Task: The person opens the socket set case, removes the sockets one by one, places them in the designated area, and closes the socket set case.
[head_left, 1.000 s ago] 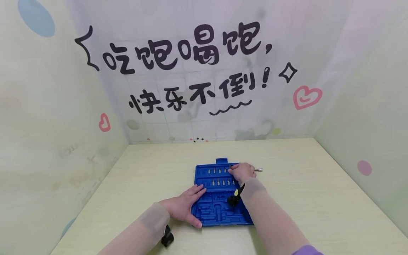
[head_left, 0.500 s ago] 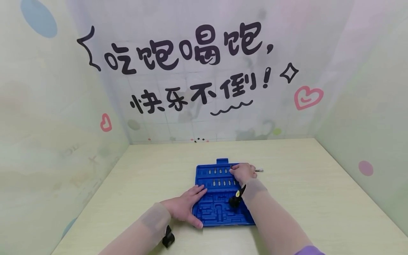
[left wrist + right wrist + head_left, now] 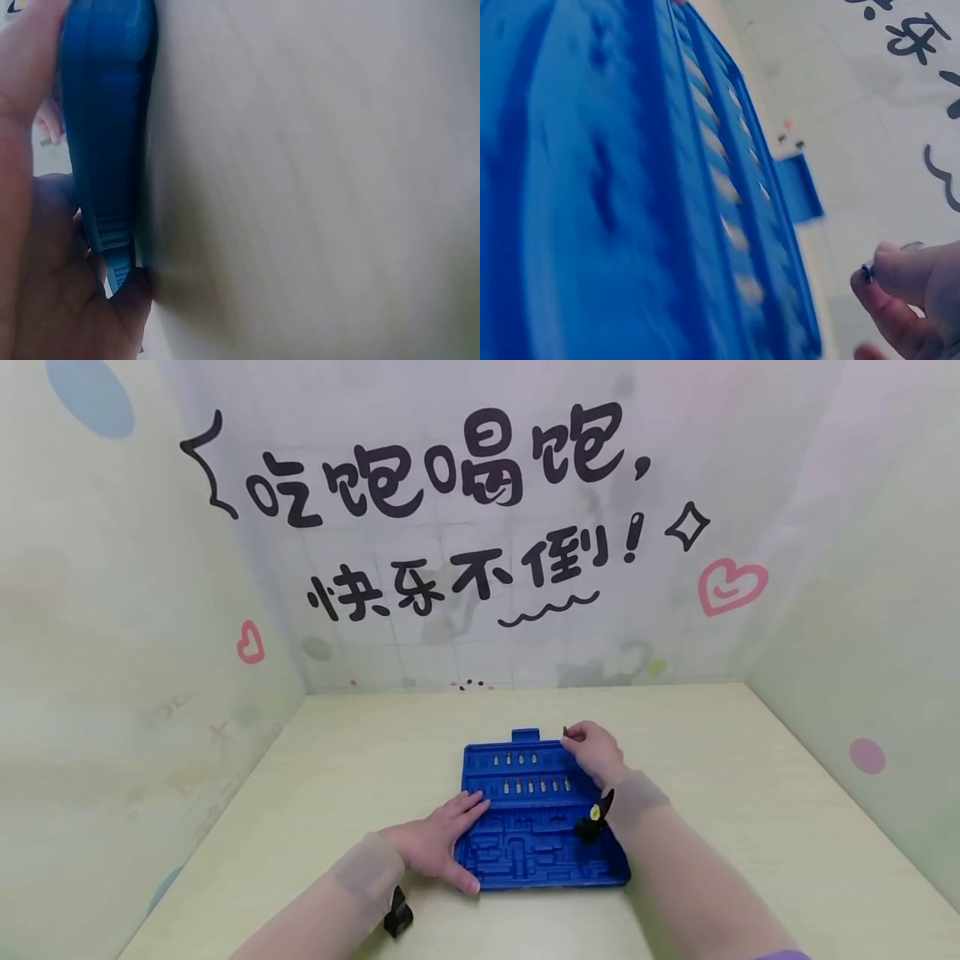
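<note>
A blue plastic tool case lies open on the table. Several small silver screwdriver bits stand in its two upper rows; the moulded recesses in its lower part hold nothing. My left hand rests at the case's left front corner, fingers laid over the left rim and thumb by the front edge. Just off the case's far right corner, my right hand pinches a small dark-tipped bit between thumb and forefinger. In the right wrist view the dark tip shows between the fingertips; the palm is hidden.
The case has a blue latch tab at its far edge. Around it spreads a pale wooden table. A printed backdrop stands behind the table, with side walls left and right. A black camera on the right wrist hangs over the case.
My right hand has risen from the upper row and moved right and away with the bit, uncovering more of the case. The silver piece at its right side no longer shows. My left hand stays put.
</note>
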The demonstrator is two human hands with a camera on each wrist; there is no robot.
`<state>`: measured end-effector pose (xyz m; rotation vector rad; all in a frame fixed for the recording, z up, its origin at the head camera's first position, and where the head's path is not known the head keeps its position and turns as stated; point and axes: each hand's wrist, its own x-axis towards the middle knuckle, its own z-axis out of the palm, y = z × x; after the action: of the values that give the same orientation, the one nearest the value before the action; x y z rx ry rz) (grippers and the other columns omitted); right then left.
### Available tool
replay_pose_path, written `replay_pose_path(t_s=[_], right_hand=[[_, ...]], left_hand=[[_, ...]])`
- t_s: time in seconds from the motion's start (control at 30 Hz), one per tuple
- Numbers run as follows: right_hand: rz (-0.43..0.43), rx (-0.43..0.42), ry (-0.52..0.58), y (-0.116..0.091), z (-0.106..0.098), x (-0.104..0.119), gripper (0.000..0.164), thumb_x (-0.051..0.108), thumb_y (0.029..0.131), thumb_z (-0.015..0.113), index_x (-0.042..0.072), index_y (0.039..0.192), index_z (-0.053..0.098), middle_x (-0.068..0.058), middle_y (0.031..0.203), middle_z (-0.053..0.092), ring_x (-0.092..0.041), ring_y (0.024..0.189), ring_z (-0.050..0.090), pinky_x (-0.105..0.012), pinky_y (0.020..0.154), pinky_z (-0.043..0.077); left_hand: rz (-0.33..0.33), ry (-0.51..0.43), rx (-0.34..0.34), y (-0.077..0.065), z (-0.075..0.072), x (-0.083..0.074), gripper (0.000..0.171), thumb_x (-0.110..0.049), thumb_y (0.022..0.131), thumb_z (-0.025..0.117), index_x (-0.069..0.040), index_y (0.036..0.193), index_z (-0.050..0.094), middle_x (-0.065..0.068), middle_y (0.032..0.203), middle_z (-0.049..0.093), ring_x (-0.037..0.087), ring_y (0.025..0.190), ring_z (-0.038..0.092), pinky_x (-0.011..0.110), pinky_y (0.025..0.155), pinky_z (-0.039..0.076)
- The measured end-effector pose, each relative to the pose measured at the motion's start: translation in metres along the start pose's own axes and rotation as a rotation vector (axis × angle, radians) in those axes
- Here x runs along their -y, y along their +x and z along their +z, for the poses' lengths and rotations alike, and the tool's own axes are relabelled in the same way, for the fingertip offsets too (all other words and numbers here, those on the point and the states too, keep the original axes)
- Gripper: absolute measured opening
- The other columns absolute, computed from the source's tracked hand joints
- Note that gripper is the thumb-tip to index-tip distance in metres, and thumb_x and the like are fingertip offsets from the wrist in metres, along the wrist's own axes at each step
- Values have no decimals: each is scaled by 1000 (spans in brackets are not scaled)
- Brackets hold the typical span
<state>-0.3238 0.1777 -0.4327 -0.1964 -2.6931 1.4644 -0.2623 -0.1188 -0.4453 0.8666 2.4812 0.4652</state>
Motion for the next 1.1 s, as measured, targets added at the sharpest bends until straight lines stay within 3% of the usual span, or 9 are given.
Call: replay_pose_path(t_s=[0.1,0.17,0.37,0.57,0.73,0.93,1.1], right_hand=[[-74,31,-39,3,-21,-7,25,16,97,58,-1,116,60,-20,115,62,-34,103,57,-47,87,46],[-121,40,-91,5,-35,-14,25,15,98,57,-2,117,61,-20,115,62,-34,103,58,-45,84,49],[-239,31,-333,10,-67,-37,22,18,96,60,4,111,68,-15,110,67,-37,105,58,-53,88,43],[-356,65,-523,11,-76,-56,12,16,89,69,10,96,76,-4,91,71,-35,96,56,-56,84,38],[-365,116,-507,13,-73,-73,9,11,86,72,9,92,77,-4,90,71,-31,92,58,-51,85,43],[-283,179,-394,12,-71,-84,12,12,87,70,5,97,74,-9,96,69,-27,91,61,-49,86,46],[-297,170,-374,12,-71,-86,13,12,87,70,5,96,74,-9,95,68,-24,87,60,-47,83,47]], left_hand=[[5,4,-5,1,0,0,116,-63,69,76,-21,156,12,0,162,2,24,147,-1,53,113,19],[4,5,-5,1,-1,0,116,-63,69,76,-21,156,12,-1,162,2,24,147,-2,53,113,19],[3,-1,-8,-1,-2,-2,116,-63,68,76,-20,156,13,0,162,3,24,147,-1,53,113,19],[8,3,-11,-1,-1,-2,116,-62,69,77,-20,156,13,0,162,3,25,147,-1,53,113,19],[10,3,-13,-3,-2,-4,116,-60,69,78,-18,156,13,2,162,4,25,147,-1,54,112,19],[10,8,-13,-2,-2,-5,116,-59,69,78,-17,156,14,3,162,5,25,147,0,54,113,19],[10,8,-14,-2,-2,-4,116,-59,69,78,-17,156,14,2,162,4,25,147,0,53,113,18]])
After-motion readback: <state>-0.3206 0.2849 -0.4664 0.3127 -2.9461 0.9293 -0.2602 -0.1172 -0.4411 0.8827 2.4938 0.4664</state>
